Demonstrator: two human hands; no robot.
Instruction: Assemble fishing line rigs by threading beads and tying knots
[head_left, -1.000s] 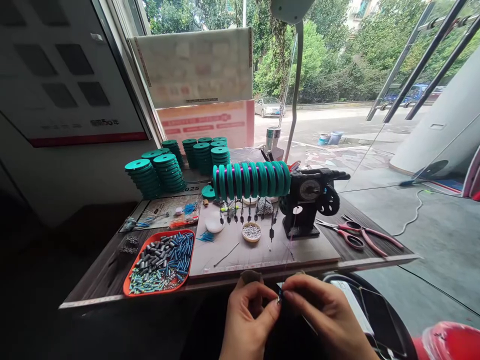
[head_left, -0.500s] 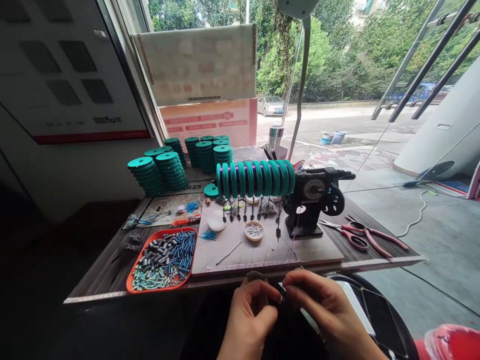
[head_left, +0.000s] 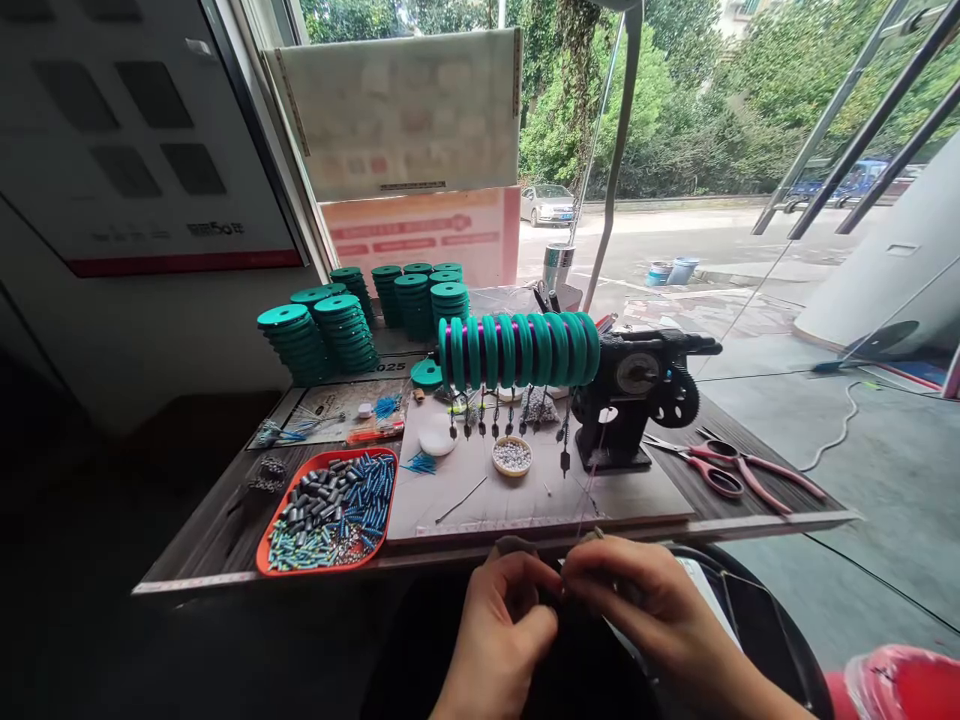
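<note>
My left hand [head_left: 506,625] and my right hand [head_left: 649,600] meet with bent fingers just below the table's front edge. Each pinches something too small or hidden to make out, their fingertips almost touching. Thin threads run down toward my right hand from a black winding machine [head_left: 616,430]. The machine carries a row of green spools [head_left: 517,350], from which several small dark weights [head_left: 565,462] hang on cords. Below the row, a round dish of white beads [head_left: 512,457] sits on a pale board [head_left: 637,497].
On the left stands an orange tray [head_left: 259,550] of metal and coloured parts. Stacks of green spools [head_left: 345,335] are behind it. Red-handled scissors [head_left: 720,478] and pliers [head_left: 765,485] lie at the right. A black stool [head_left: 799,640] is beside my right arm.
The camera view has shifted slightly. My right fingertips have come closer to my left ones, and the small piece seen between them before is now hidden.
</note>
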